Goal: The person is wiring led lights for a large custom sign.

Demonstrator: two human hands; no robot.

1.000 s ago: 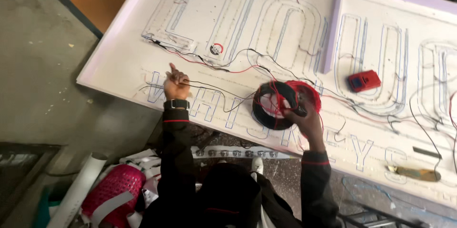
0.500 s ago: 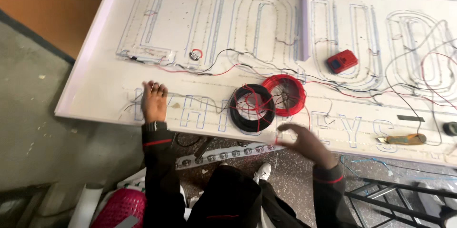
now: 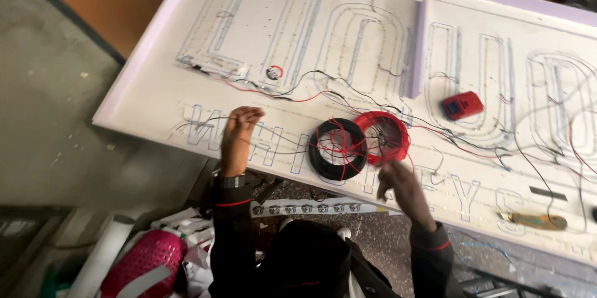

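Right hand [image 3: 403, 187], blurred (grip unclear), hangs just below the red coil [image 3: 382, 137]; left hand [image 3: 237, 136], fingers loose, lies left of the black coil [image 3: 337, 149].

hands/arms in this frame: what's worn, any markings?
Both arms wear dark long sleeves with a thin red band at each cuff. The left hand is bare, with what looks like a dark watch or band at the wrist. The right hand is bare too, motion-blurred. No gloves visible.

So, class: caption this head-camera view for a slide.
Left hand on white sign board, right hand near red wire coil.
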